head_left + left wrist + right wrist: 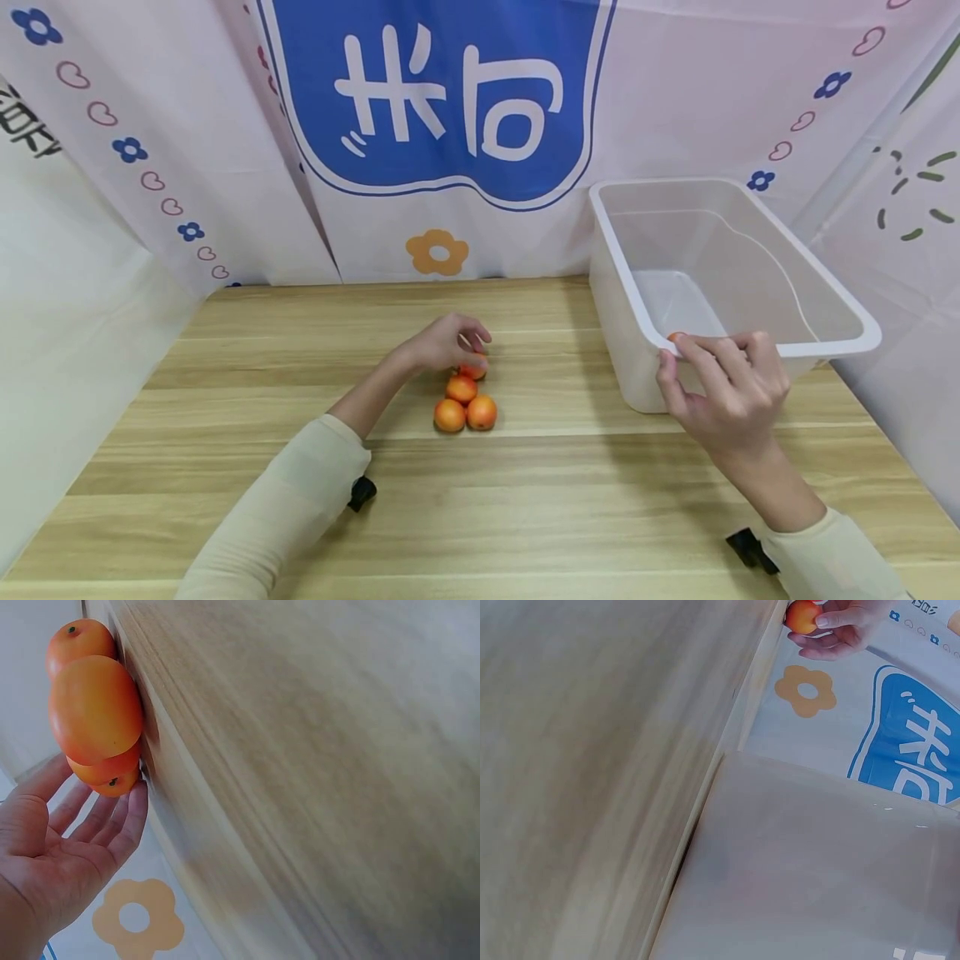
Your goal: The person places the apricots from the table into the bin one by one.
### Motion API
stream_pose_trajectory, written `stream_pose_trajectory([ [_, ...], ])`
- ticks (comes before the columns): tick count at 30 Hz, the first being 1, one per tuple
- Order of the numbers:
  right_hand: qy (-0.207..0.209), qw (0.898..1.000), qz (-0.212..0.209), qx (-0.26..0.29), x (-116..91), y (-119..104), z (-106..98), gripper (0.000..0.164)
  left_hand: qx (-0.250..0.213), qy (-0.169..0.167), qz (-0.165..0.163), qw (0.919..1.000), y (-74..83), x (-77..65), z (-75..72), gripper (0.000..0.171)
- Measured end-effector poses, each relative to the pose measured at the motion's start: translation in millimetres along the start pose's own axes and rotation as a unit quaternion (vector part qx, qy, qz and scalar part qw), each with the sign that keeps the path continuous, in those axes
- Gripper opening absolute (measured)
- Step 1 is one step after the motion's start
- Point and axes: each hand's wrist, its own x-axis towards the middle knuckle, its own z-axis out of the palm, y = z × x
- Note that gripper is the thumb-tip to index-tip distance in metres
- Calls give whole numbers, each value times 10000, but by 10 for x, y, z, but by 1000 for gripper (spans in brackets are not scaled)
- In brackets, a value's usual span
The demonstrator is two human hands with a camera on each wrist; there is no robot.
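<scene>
Several small orange fruits (461, 389) lie grouped on the wooden table. My left hand (448, 340) has its thumb and curved fingers around the farthest fruit (474, 369); the right wrist view also shows the thumb on this fruit (803, 616). In the left wrist view, nearer fruits (96, 710) partly cover the one between my fingers. My right hand (726, 387) is at the near left corner of a white plastic tub (622, 275), fingers over the rim and thumb outside. Just past the index fingertip, a sliver of another orange fruit (677, 336) shows; the rest is hidden.
The tub stands at the back right of the table (525, 500). A printed cloth (517, 225) hangs along the table's back edge, and pale cloth covers both sides. Black clips (362, 493) show near both sleeves.
</scene>
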Motion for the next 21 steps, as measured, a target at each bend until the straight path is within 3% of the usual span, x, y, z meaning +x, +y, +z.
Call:
stream_pose_trajectory([
  [15,-32,10000,26,-1,-8,1,0,36,-30,9,-74,10000,5,-7,-5,39],
  [21,-42,10000,27,2,-4,-1,-4,36,-296,242,-97,9992,37,3,2,37],
])
